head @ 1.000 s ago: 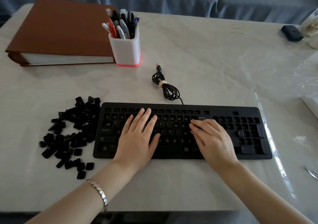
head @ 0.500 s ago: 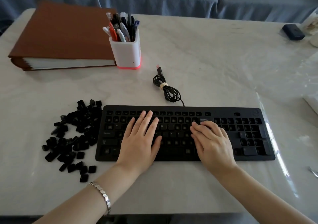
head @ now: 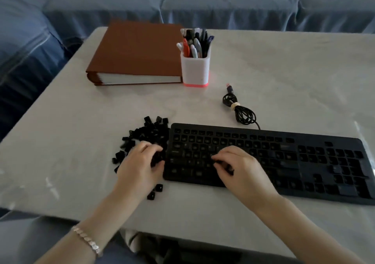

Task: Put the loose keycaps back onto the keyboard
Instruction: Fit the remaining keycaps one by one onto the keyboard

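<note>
A black keyboard [head: 334,142] lies across the white table, with several bare switch spots on its left half. Left of it is a pile of loose black keycaps [head: 150,131]. My left hand [head: 140,166] is on the near part of that pile, fingers and thumb curled round some keycaps. My right hand [head: 241,170] rests on the keyboard's left-middle keys with bent fingers touching them; nothing shows in its grip. Two stray keycaps [head: 155,191] lie by my left wrist. The view is motion-blurred.
A brown binder [head: 138,50] and a white pen holder [head: 194,71] full of pens stand at the back. The keyboard's coiled cable [head: 241,111] lies behind the keyboard. The table's near edge [head: 182,226] runs just below my forearms. A blue covered sofa [head: 223,4] lies beyond.
My left hand left the keyboard and moved left onto the keycap pile, curling its fingers. My right hand slid left along the keys and bent its fingers. The camera swung left.
</note>
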Tool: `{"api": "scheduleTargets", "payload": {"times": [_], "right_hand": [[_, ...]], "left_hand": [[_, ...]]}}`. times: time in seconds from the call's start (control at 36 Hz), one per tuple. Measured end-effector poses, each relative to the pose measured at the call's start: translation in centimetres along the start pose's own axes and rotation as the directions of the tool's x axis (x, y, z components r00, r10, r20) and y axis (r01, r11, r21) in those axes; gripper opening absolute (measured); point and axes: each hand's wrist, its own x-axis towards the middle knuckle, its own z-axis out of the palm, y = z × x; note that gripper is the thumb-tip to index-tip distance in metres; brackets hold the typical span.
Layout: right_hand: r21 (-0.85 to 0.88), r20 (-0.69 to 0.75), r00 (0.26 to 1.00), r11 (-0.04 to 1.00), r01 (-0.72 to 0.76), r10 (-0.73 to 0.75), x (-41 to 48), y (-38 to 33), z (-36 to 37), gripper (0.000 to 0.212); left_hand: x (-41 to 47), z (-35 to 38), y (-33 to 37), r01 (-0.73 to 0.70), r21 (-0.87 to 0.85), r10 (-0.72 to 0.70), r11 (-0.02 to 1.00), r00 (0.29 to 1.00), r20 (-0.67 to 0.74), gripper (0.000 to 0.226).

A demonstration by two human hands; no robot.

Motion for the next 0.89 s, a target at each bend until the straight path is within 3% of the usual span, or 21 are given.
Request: {"api": "scheduleTargets", "payload": {"times": [0.06, 0.11, 0.25, 0.44, 0.53, 0.58, 0.67, 0.75, 0.83, 0.89], "right_hand": [[0.031, 0.163, 0.985, 0.998, 0.05, -0.054, 0.8, -2.3, 1.5, 0.021], [0.044, 0.304, 0.946, 0.994, 0.104, -0.113, 1.3, -4.2, 3.3, 0.029], [-0.15, 0.555, 0.822, 0.957, 0.249, -0.127, 2.4, -7.2, 7.2, 0.033], [-0.22, 0.556, 0.824, 0.937, 0.273, -0.11, 3.2, -7.0, 8.5, 0.026], [-0.187, 0.52, 0.836, 0.931, 0.312, -0.176, 2.9, -6.6, 8.6, 0.022], [-0.134, 0.41, 0.868, 0.923, 0.359, -0.278, 2.5, -6.3, 8.7, 0.018], [0.05, 0.164, 0.962, 0.976, 0.212, -0.217, 2.5, -6.1, 8.0, 0.014], [0.264, 0.03, 0.999, 0.964, -0.035, 0.028, 3.2, -6.2, 5.9, 0.012], [0.49, 0.093, 0.953, 0.82, -0.296, 0.289, 3.9, -5.7, 3.4, 0.012], [0.634, 0.157, 0.904, 0.662, -0.401, 0.397, 4.2, -5.1, 1.9, 0.012]], "left_hand": [[-0.6, -1.0, -2.1, 0.057, 0.001, -0.057, 0.998, 0.995, 0.082, 0.03], [-1.2, -1.5, -3.6, 0.024, 0.025, -0.029, 0.999, 0.98, 0.196, 0.03], [-2.4, -1.6, -3.9, -0.031, 0.033, 0.013, 0.999, 0.892, 0.451, 0.042], [-2.6, -1.0, -4.5, -0.021, -0.038, 0.034, 0.999, 0.925, 0.378, 0.04], [-2.8, -0.6, -5.1, -0.066, -0.072, 0.085, 0.995, 0.948, 0.305, 0.032], [-2.8, -0.2, -5.3, -0.136, -0.039, 0.142, 0.99, 0.961, 0.238, 0.025], [-2.4, 0.2, -4.9, -0.287, 0.125, 0.272, 0.95, 0.954, 0.122, 0.032], [-2.0, 1.4, -4.8, -0.439, 0.227, 0.443, 0.87, 0.896, 0.033, 0.035], [-1.6, 2.0, -4.7, -0.466, 0.249, 0.489, 0.849, 0.871, -0.038, 0.034], [-1.2, 2.0, -4.5, -0.441, 0.214, 0.463, 0.872, 0.884, -0.068, 0.042]]}}
